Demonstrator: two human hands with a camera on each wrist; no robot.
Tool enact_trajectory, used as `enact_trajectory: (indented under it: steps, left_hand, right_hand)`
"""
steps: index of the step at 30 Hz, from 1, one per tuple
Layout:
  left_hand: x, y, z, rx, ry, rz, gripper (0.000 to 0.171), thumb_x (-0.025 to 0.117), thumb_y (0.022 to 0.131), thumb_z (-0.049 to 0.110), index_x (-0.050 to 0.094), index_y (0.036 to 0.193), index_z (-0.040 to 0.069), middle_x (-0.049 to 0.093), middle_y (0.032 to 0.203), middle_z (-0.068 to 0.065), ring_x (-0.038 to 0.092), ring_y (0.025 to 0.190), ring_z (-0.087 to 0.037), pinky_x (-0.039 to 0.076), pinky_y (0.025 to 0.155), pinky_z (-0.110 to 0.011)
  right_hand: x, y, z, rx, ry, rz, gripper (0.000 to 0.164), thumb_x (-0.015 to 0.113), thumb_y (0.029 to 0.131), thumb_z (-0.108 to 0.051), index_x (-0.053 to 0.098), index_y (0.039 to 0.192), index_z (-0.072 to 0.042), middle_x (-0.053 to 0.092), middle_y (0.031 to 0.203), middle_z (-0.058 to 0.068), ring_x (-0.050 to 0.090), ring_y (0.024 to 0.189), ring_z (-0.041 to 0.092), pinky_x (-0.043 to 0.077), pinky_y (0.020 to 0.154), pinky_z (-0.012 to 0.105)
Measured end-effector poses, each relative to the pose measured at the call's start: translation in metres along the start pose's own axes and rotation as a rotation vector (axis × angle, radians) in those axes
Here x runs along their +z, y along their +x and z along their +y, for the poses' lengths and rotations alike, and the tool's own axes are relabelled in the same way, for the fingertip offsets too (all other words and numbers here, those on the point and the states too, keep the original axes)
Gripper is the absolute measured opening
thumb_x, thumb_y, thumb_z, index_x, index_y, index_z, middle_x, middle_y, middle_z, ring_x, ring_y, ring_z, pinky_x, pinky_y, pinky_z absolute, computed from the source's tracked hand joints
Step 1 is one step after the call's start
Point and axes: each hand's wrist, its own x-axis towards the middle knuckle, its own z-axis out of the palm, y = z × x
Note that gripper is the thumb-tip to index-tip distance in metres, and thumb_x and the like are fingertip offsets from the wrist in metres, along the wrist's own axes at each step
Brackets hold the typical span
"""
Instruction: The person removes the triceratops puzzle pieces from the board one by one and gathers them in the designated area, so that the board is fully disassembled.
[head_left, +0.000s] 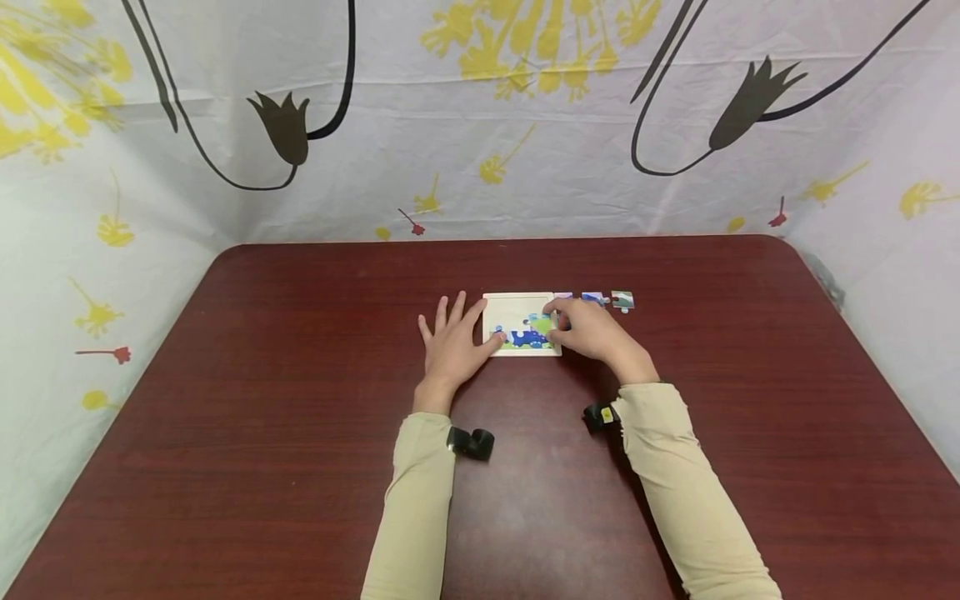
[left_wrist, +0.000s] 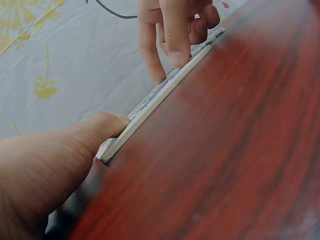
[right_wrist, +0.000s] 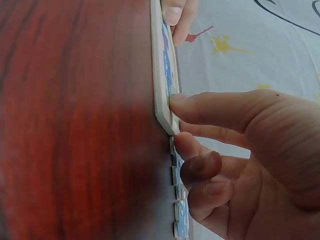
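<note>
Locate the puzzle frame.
In the head view, the puzzle frame lies on the table between the left hand and the right hand, left of the loose pieces.

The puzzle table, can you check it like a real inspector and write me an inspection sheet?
Surface: dark red-brown table with a wood-grain look.
Job's things: pale puzzle tray, partly filled with picture pieces; loose pieces by its right end.
Clutter: nothing seen.
Hands: left hand spread, thumb on the tray's left part; right hand at its right end, thumb and finger bent; whether they pinch a piece is unclear.
Cables: nothing seen.
Surroundings: white sheet with flower patterns.
</note>
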Motion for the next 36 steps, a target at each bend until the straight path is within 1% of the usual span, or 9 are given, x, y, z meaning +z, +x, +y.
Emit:
enact_trajectory:
  steps: [4, 10, 13, 16, 20, 27, 36]
  left_hand:
    - [-0.0001, -0.0003, 0.0003, 0.0, -0.005, 0.0, 0.068, 0.057, 0.085, 0.053, 0.038, 0.144, 0.024, 0.02, 0.153, -0.006, 0.005, 0.141, -0.028, -0.006, 0.105, -0.059]
    - [0.0018, 0.0009, -0.001, 0.004, -0.004, 0.0, 0.069, 0.057, 0.085, 0.055, 0.038, 0.144, 0.024, 0.02, 0.153, -0.006, 0.004, 0.141, -0.029, -0.006, 0.105, -0.059]
    - [0.0028, 0.0017, -0.0018, 0.002, -0.001, 0.0, 0.069, 0.057, 0.085, 0.055, 0.038, 0.144, 0.025, 0.02, 0.153, -0.006, 0.004, 0.141, -0.028, -0.006, 0.105, -0.059]
    - [0.0032, 0.0023, -0.0023, -0.002, 0.0, -0.001, 0.069, 0.057, 0.085, 0.055, 0.038, 0.144, 0.025, 0.019, 0.153, -0.005, 0.004, 0.141, -0.028, -0.006, 0.105, -0.059]
    - [0.0031, 0.0027, -0.0021, -0.005, 0.001, -0.002, 0.069, 0.056, 0.085, 0.055, 0.038, 0.144, 0.026, 0.019, 0.153, -0.005, 0.004, 0.141, -0.027, -0.006, 0.105, -0.059]
    - [0.0031, 0.0026, -0.0016, -0.009, 0.004, -0.008, 0.068, 0.056, 0.085, 0.056, 0.038, 0.144, 0.026, 0.019, 0.153, -0.004, 0.004, 0.141, -0.026, -0.006, 0.105, -0.059]
    - [0.0026, 0.0019, -0.0014, -0.009, 0.013, 0.002, 0.069, 0.057, 0.084, 0.055, 0.038, 0.144, 0.026, 0.02, 0.153, -0.005, 0.005, 0.141, -0.027, -0.005, 0.105, -0.059]
  right_hand:
    - [0.0002, -0.0011, 0.0002, 0.002, 0.015, -0.002, 0.038, 0.065, 0.087, -0.012, 0.055, 0.122, 0.001, 0.056, 0.08, 0.008, 0.046, 0.059, 0.018, 0.039, 0.058, 0.033]
    - [0.001, -0.0009, 0.0009, 0.009, 0.03, 0.004, 0.036, 0.064, 0.087, -0.01, 0.054, 0.121, 0.001, 0.055, 0.077, 0.008, 0.047, 0.06, 0.019, 0.04, 0.058, 0.034]
    - [0.0013, -0.0002, 0.0007, 0.006, 0.041, 0.026, 0.036, 0.066, 0.086, -0.01, 0.054, 0.118, 0.0, 0.057, 0.082, 0.009, 0.051, 0.065, 0.021, 0.042, 0.062, 0.036]
    - [0.0016, 0.0007, 0.0005, 0.002, 0.051, 0.056, 0.037, 0.069, 0.083, -0.009, 0.054, 0.115, 0.0, 0.058, 0.089, 0.012, 0.055, 0.074, 0.024, 0.044, 0.068, 0.04]
    - [0.0019, 0.0011, 0.0005, -0.007, 0.057, 0.078, 0.036, 0.07, 0.081, -0.008, 0.054, 0.112, 0.0, 0.059, 0.096, 0.015, 0.056, 0.082, 0.027, 0.045, 0.073, 0.043]
    - [0.0031, 0.0016, -0.0002, 0.003, 0.083, 0.104, 0.034, 0.071, 0.08, -0.007, 0.055, 0.109, 0.0, 0.061, 0.092, 0.014, 0.056, 0.079, 0.026, 0.045, 0.073, 0.041]
    - [0.0058, 0.0044, 0.001, 0.019, 0.078, 0.12, 0.032, 0.071, 0.081, -0.009, 0.056, 0.107, -0.001, 0.059, 0.089, 0.01, 0.056, 0.078, 0.023, 0.046, 0.071, 0.038]
